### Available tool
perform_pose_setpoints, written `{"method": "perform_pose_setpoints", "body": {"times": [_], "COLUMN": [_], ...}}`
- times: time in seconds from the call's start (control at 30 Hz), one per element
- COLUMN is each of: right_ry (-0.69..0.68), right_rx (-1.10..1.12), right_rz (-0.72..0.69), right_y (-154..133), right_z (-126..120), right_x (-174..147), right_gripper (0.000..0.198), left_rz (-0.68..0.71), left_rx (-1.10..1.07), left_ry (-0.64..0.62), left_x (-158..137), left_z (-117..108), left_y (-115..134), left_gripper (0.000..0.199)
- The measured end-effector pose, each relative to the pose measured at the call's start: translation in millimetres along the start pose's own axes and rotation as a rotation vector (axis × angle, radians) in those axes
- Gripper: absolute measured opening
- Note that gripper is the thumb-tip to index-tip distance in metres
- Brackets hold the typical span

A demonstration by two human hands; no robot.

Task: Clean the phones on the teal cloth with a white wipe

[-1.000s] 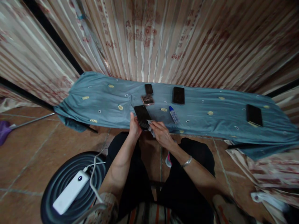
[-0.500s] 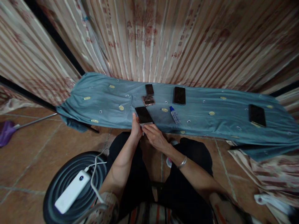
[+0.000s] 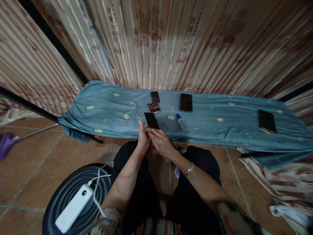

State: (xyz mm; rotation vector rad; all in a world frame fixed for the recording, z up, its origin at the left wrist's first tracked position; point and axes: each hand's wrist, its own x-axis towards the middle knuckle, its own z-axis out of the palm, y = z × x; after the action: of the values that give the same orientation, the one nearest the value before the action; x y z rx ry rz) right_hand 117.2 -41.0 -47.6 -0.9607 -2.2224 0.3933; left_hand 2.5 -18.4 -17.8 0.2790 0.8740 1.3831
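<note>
The background is a striped, flower-printed curtain, hanging behind a long, narrow table draped in blue-green. The item under attention, a dark phone, is at the table's near edge, left of its middle; the upper end projects over the table top and the lower end is covered by the hands.

Step in hand, as judged: the lower part of the phone is being wiped. The left hand grasps the phone from its lower left, thumb raised. The right hand pinches a small pale cloth at the phone's lower end; the exact contact of cloth and phone cannot be confirmed, the fingers being in the way. The next move calls for a steady left hold and light, even pressure from the right.

Condition of the phone: slim, rectangular, dark face upward, tilted with its top end toward the far left corner. No mark is discernible at this size.

Also noted: a blue-capped bottle lies right of the hands, near the near edge; a checkered case lies beyond the phone, toward the far edge.
</note>
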Motion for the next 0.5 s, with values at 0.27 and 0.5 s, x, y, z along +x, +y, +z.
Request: {"method": "perform_pose_setpoints", "body": {"times": [0.27,0.5], "right_ry": [0.044,0.067], "right_rx": [-0.042,-0.045], "right_rz": [0.063,0.091], "right_y": [8.3,10.5], "right_z": [-1.6,3.4], "right_x": [17.9,29.5], "right_gripper": [0.044,0.044], "left_rz": [0.007,0.068], "left_rx": [0.007,0.0], "left_ry": [0.027,0.041], "left_x": [-2.4,7.8], "left_z": [6.4,0.5], "left_y": [-7.3,-19.2], "left_gripper": [0.061,0.047]}}
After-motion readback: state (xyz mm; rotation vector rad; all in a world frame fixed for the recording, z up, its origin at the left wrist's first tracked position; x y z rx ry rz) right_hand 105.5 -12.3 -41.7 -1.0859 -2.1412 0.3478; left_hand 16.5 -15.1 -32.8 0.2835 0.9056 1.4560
